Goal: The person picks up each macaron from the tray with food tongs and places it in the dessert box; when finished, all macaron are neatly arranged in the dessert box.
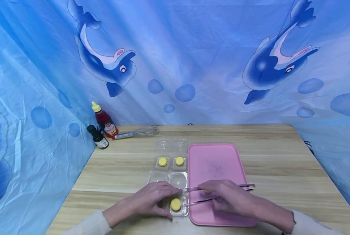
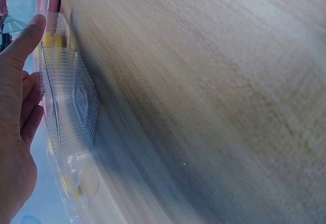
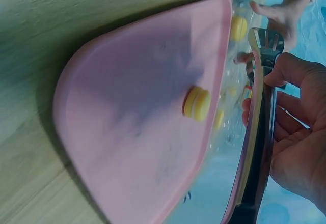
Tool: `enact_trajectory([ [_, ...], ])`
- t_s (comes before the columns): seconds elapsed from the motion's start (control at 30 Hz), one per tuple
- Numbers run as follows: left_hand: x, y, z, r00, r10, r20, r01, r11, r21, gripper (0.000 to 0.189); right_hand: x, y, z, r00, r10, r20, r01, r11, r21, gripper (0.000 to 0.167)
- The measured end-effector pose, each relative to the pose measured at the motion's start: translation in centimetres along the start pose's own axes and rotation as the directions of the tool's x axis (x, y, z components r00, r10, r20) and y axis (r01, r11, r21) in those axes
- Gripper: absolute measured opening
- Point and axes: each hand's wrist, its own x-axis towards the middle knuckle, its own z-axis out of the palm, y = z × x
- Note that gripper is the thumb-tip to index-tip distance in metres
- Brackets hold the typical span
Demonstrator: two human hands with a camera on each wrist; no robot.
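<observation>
My right hand (image 1: pixel 232 197) grips metal tongs (image 3: pixel 265 96), whose two arms are spread apart with their tips over the near clear plastic box (image 1: pixel 184 211). One yellow macaron (image 1: pixel 175 204) sits in that box's right compartment, close to the tip of the nearer tong arm. My left hand (image 1: pixel 155 199) holds the same box at its left side, thumb toward the front and fingers toward the back; it hides the left compartment. Another yellow macaron (image 3: pixel 197 103) lies on the pink tray (image 3: pixel 127 91), partly hidden by my right hand in the head view.
Behind the near box, a second open clear box (image 1: pixel 171 163) holds two yellow macarons, one per compartment. At the back left stand a red sauce bottle (image 1: pixel 106 124) with a yellow cap and a small dark bottle (image 1: pixel 98 137). A whisk (image 1: pixel 136 132) lies beside them.
</observation>
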Motion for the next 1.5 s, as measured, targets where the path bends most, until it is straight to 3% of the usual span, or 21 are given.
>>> enact_trajectory([
  [0.43, -0.2, -0.1, -0.2, 0.999, 0.034, -0.032, -0.033, 0.999, 0.017, 0.09, -2.9, 1.3, -2.3, 0.991, 0.095, -0.096, -0.103, 0.991, -0.082, 0.07],
  [0.6, -0.7, -0.6, -1.0, 0.993, 0.045, -0.106, -0.045, 0.999, 0.01, 0.091, -3.9, 2.1, -2.6, 0.983, 0.146, -0.112, -0.157, 0.983, -0.096, 0.07],
  [0.77, -1.7, -1.6, -1.9, 0.978, 0.091, -0.189, -0.084, 0.995, 0.049, 0.087, -4.9, 2.8, -2.8, 0.974, 0.193, -0.121, -0.204, 0.976, -0.082, 0.067],
  [0.87, -2.7, -2.2, -2.2, 0.976, 0.067, -0.209, -0.059, 0.997, 0.042, 0.086, -5.3, 3.1, -2.8, 0.971, 0.205, -0.125, -0.216, 0.973, -0.084, 0.066],
  [1.1, -4.7, -3.1, -2.5, 0.984, 0.014, -0.18, -0.007, 0.999, 0.039, 0.088, -5.7, 3.9, -2.3, 0.974, 0.17, -0.147, -0.187, 0.976, -0.11, 0.064],
  [1.5, -6.2, -2.7, -2.5, 0.982, 0.084, -0.169, -0.062, 0.989, 0.131, 0.093, -5.8, 4.6, -1.7, 0.978, 0.135, -0.162, -0.15, 0.985, -0.088, 0.061],
])
